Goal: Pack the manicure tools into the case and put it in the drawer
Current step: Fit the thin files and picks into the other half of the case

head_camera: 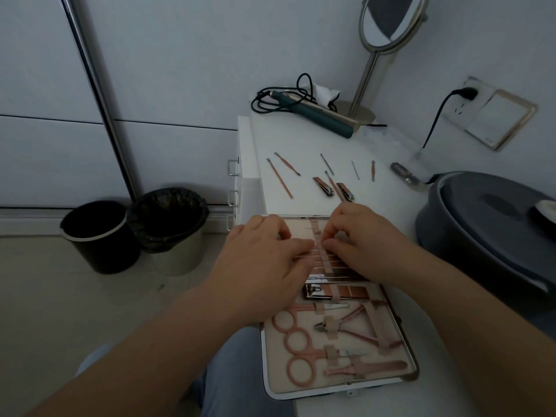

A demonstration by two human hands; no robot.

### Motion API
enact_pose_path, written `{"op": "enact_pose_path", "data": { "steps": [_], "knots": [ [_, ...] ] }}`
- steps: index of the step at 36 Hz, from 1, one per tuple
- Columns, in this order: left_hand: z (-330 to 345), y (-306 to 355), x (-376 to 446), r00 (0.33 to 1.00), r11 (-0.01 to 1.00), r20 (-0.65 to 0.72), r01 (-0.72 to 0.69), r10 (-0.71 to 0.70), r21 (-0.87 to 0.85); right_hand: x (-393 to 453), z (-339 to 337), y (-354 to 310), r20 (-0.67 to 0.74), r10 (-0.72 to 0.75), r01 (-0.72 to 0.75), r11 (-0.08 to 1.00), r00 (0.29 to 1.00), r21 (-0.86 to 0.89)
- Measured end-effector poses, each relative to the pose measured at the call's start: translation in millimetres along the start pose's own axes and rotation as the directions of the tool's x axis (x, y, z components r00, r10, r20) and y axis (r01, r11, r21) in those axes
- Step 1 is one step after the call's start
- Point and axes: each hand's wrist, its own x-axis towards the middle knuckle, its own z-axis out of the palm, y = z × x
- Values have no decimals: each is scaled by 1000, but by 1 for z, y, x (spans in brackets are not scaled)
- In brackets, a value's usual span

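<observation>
An open manicure case [409,353] with a beige lining lies on the white tabletop in front of me. Pink scissors [296,338], nippers [352,325] and a large clipper [337,291] sit under its straps. Both hands hover over the case's far half. My left hand [264,260] rests across several thin tools there. My right hand [358,239] pinches a thin tool at the elastic strap [322,254]. Beyond the case lie loose tools: two small clippers [323,186], [344,191] and several thin rose-gold sticks [279,177].
A white drawer unit [240,176] with metal handles stands at the table's left end. A hair iron [319,114] with cord and a round stand mirror [388,22] sit at the back. A grey lidded tub [487,236] is at right. Two bins [99,236] stand on the floor.
</observation>
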Motion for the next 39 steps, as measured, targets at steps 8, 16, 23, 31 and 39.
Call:
{"op": "enact_pose_path", "data": {
  "steps": [8,16,23,31,39],
  "knots": [
    [0,-2,2,1000,1000,9,-17,16,12,-7,0,-1,-35,63,-60,994,997,89],
    [-1,-4,1,1000,999,14,18,-18,-37,-9,2,-4,-40,97,-91,989,995,120],
    [-5,-16,3,999,965,-42,-15,4,-261,-7,-1,-3,-24,119,-115,984,993,134],
    [-2,-29,5,982,929,-187,-56,-14,-365,33,-8,2,-158,221,-193,966,962,173],
    [5,-36,7,987,921,-160,-41,-24,-388,117,-5,7,-171,340,-321,938,925,131]
  ]
}}
